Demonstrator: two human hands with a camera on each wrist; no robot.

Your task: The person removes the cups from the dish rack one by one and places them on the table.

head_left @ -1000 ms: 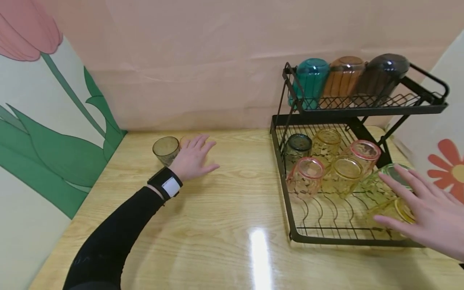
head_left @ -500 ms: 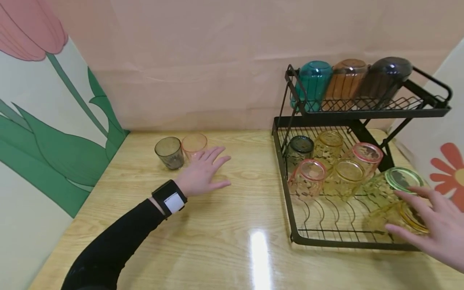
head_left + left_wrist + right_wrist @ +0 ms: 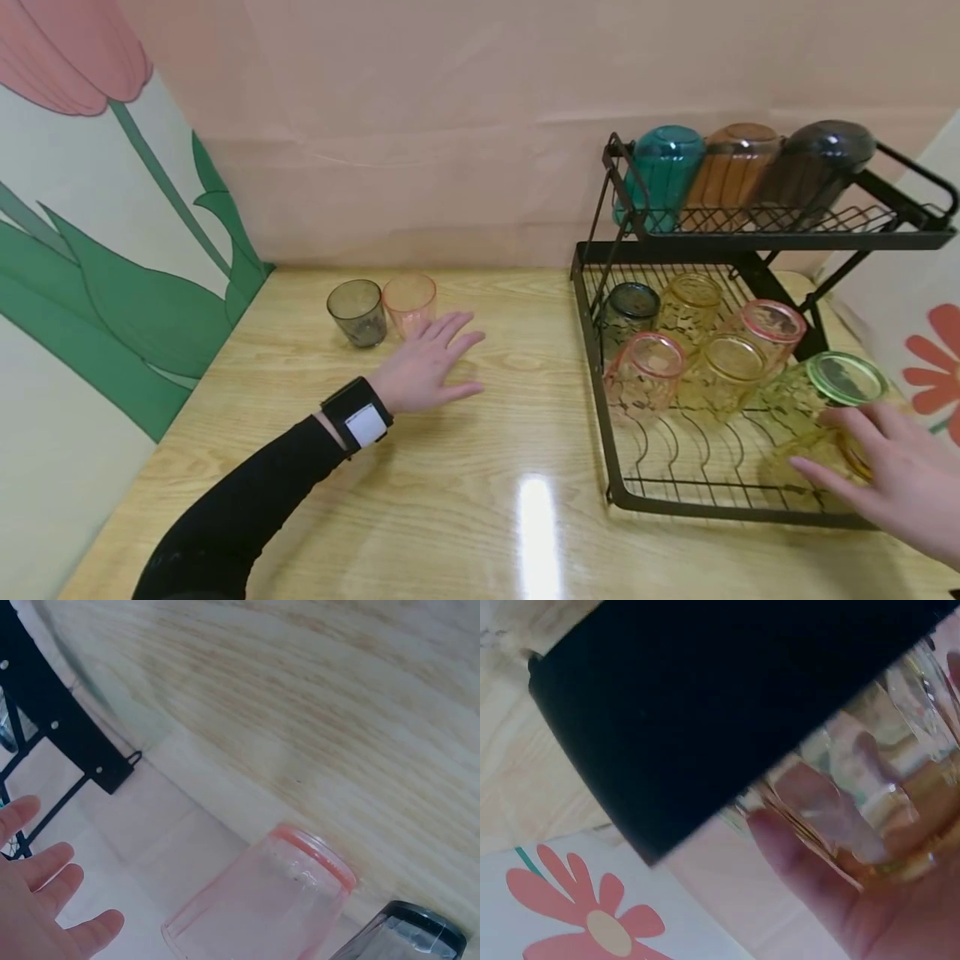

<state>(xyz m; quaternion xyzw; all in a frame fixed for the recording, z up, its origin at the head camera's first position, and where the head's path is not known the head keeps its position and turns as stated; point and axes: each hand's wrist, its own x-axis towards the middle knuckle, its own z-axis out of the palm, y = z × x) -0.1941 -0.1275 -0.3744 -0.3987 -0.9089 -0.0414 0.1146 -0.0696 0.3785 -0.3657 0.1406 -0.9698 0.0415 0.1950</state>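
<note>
My right hand (image 3: 896, 483) is at the rack's front right corner. Its thumb and fingers curl round a yellow glass (image 3: 813, 462); in the right wrist view the fingers (image 3: 799, 859) lie along the side of that glass (image 3: 911, 817). Just behind it a green-rimmed glass (image 3: 843, 379) leans in the rack. On the left of the table my left hand (image 3: 423, 371) has its fingers spread and holds nothing. Beyond those fingers stand a pink glass (image 3: 411, 304) and a smoky grey glass (image 3: 358, 312), both mouth up.
The black two-tier dish rack (image 3: 611, 446) fills the right side. Teal (image 3: 663, 175), amber (image 3: 731, 175) and dark (image 3: 821, 171) glasses sit upside down on its upper shelf. Several pink, yellow and dark glasses stand inverted below. A pink backdrop (image 3: 420, 142) closes off the table's rear.
My right hand has come down onto the front yellow glass and closed round it. My left hand has drawn back from the two standing glasses, uncovering the pink one.
</note>
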